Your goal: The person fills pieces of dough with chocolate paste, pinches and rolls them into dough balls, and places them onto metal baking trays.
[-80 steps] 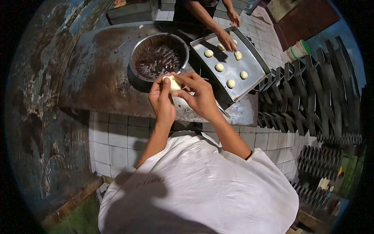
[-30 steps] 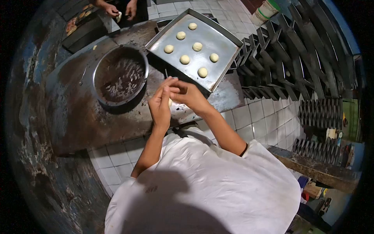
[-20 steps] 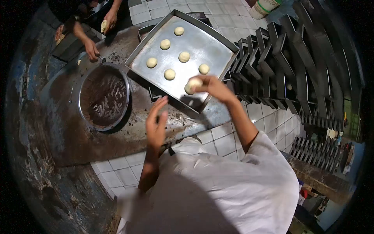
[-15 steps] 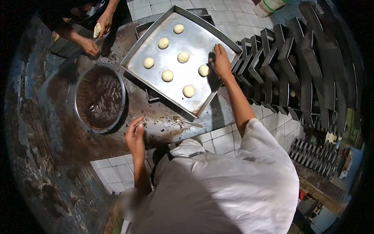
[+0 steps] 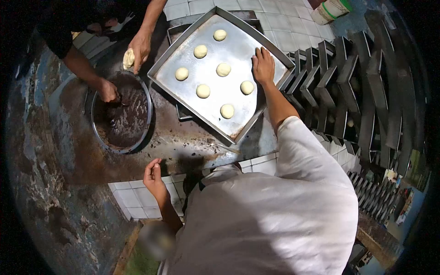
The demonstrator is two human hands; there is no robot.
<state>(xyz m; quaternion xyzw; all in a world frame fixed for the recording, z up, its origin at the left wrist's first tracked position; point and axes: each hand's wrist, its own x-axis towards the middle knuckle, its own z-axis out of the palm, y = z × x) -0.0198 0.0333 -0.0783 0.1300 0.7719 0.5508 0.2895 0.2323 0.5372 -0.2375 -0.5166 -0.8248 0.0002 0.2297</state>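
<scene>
Head view: right hand (image 5: 264,66) reaches over the tray (image 5: 240,48), left hand (image 5: 154,179) half-curled.

We count seven dough balls (image 5: 223,69) on one metal tray (image 5: 238,55), and one other dough piece (image 5: 129,58) on the far left. On the left we find one bowl (image 5: 150,110). Hands are four: our wearer's left hand (image 5: 155,179) and right hand (image 5: 264,67), and two co-worker's hands (image 5: 140,46). At the far right is one bucket (image 5: 329,11); the dark stacked trays (image 5: 378,87) we cannot count surely.
</scene>
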